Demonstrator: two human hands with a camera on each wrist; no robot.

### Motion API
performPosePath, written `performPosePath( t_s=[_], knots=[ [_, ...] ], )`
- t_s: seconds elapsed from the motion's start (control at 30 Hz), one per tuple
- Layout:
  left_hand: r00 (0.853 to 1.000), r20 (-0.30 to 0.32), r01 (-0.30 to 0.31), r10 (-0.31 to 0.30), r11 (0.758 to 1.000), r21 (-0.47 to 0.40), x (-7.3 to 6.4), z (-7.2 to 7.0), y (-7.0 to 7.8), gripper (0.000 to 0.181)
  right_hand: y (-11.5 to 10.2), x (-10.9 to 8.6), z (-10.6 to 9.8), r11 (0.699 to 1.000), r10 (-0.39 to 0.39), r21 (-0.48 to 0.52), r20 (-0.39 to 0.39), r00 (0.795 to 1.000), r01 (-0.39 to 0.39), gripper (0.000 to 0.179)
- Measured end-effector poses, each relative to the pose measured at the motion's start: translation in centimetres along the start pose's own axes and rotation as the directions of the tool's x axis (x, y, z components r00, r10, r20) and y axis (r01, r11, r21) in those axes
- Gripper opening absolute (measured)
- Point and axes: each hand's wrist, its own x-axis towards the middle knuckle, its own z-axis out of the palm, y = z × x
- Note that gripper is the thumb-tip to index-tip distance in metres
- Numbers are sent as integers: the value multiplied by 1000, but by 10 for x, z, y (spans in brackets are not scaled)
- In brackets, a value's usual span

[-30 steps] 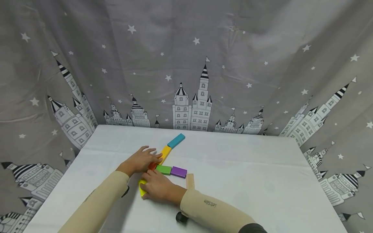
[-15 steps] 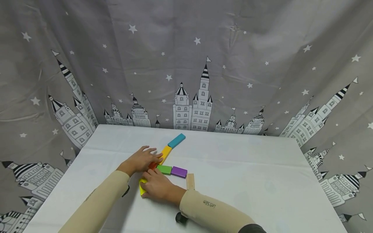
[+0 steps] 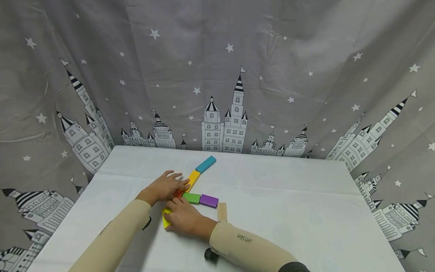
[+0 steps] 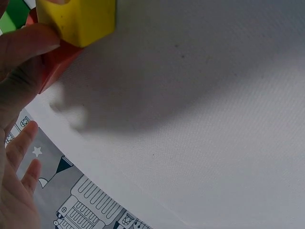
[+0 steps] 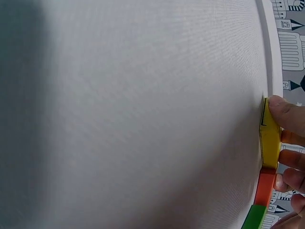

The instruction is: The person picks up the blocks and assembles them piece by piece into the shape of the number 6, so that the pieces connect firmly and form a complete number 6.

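Note:
My right hand (image 3: pixel 187 216) grips a bright yellow block (image 3: pixel 165 219), thumb on its near side and fingers over it. In the right wrist view that yellow block (image 5: pixel 270 143) has its end against a red block (image 5: pixel 265 188). Just beyond, my left hand (image 3: pixel 166 188) holds the red block (image 3: pixel 178 193), largely covered by the fingers. The left wrist view has the left thumb (image 4: pixel 35 43) against the red block (image 4: pixel 59 62), other fingers spread away. A left fingertip touches an orange-yellow block (image 3: pixel 193 179). A green block (image 3: pixel 192 198) lies right of the red one.
A blue block (image 3: pixel 205 164) continues the line beyond the orange-yellow one. Right of the green block lie a purple block (image 3: pixel 209 201) and a plain wood block (image 3: pixel 222 211), partly behind the right sleeve. The white table (image 3: pixel 289 211) ends at a grey castle-print curtain (image 3: pixel 217 56).

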Motion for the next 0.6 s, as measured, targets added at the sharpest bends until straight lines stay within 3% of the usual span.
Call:
performPosePath(
  t_s=[0.33,0.6],
  knots=[
    [1000,18,10,-9,1000,-24,-1,-3,1,48,5,-5,-6,999,-17,27,-23,1000,18,44],
    [999,30,35,-33,997,-72,-1,-4,4,63,30,-44,-15,978,-41,206,-10,999,42,39]
  ],
)
